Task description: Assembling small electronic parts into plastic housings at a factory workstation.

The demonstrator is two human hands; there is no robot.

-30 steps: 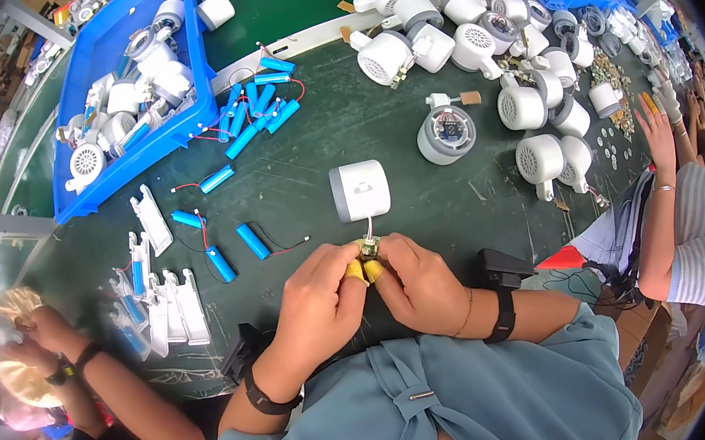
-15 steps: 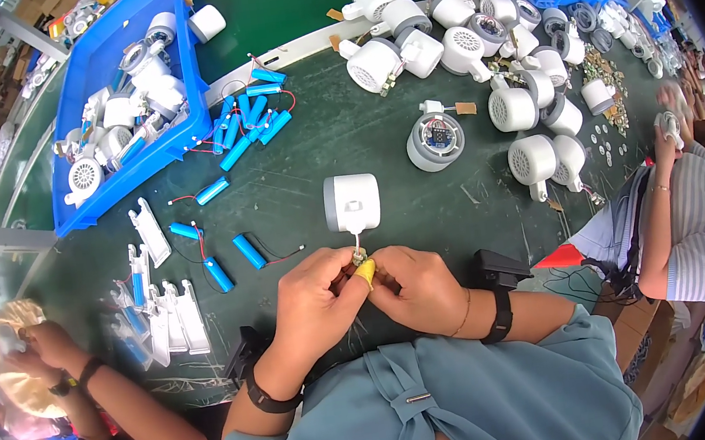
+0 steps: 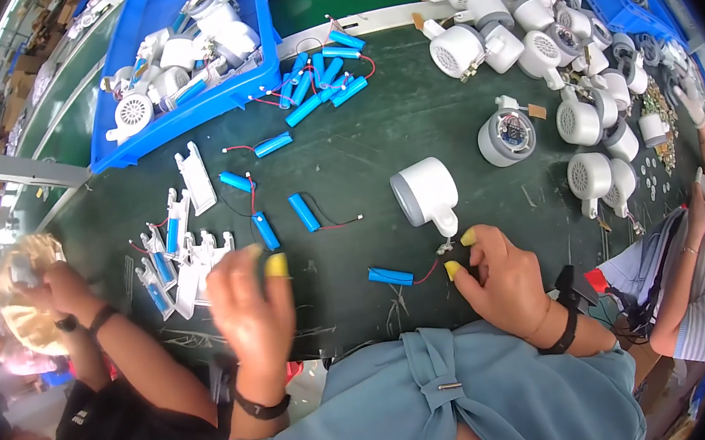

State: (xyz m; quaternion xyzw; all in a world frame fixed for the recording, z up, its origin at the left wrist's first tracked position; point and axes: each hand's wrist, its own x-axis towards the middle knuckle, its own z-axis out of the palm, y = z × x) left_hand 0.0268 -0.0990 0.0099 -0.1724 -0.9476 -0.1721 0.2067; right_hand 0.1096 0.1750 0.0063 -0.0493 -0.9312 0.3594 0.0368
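My left hand (image 3: 251, 313) is raised over the near left of the table with its fingers apart and nothing in them, beside several white plastic holders (image 3: 200, 269). My right hand (image 3: 502, 279) has its thumb and forefinger parted, both with yellow tips, close to a small circuit board (image 3: 446, 246). That board hangs from the handle end of a white round housing (image 3: 428, 191) with a grey rim, lying on its side. A blue cylindrical battery (image 3: 390, 276) lies left of the right hand, its red wire reaching to the board.
Loose blue batteries (image 3: 303, 213) lie left of the housing, more at the back. A blue bin (image 3: 265, 81) of white housings stands back left. Many housings (image 3: 580, 120) crowd the right, one open-faced (image 3: 507, 137). Co-workers' arms (image 3: 146, 364) show at both sides.
My hands have come apart from the small board; the left has swung left, the right has opened beside it. A wired blue battery now shows near the housing. The whole view has shifted.
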